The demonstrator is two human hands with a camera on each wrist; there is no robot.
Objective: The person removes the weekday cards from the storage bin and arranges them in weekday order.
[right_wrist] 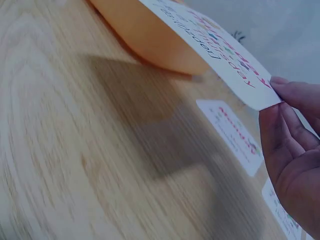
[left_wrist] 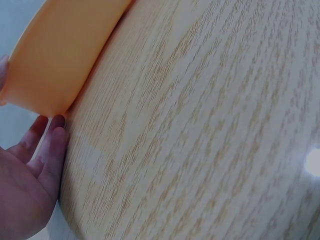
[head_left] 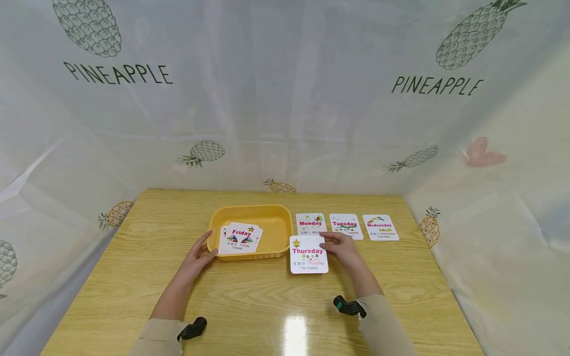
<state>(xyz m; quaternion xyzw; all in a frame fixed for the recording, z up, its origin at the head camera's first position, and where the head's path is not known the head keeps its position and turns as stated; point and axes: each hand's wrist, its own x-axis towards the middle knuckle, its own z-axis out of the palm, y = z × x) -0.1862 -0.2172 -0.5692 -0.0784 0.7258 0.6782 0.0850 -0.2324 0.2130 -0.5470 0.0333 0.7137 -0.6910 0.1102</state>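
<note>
My right hand (head_left: 342,248) pinches the white Thursday card (head_left: 308,267) by its right edge, thumb on top and fingers beneath. The card is raised over the table, as its shadow in the right wrist view shows. It overlaps the lower part of the Monday card (head_left: 310,222) in the head view. My left hand (head_left: 194,261) holds the yellow tray (head_left: 280,235) at its front left corner, one digit at the rim and other fingertips low against the outside wall (left_wrist: 55,65). Inside the tray's left half lies a small fanned pile of cards, with the Friday card (head_left: 241,239) on top.
The Tuesday card (head_left: 345,221) and the Wednesday card (head_left: 381,228) lie in a row right of Monday on the wooden table (head_left: 249,306). A pineapple-print curtain (head_left: 276,118) stands behind the table and along both sides.
</note>
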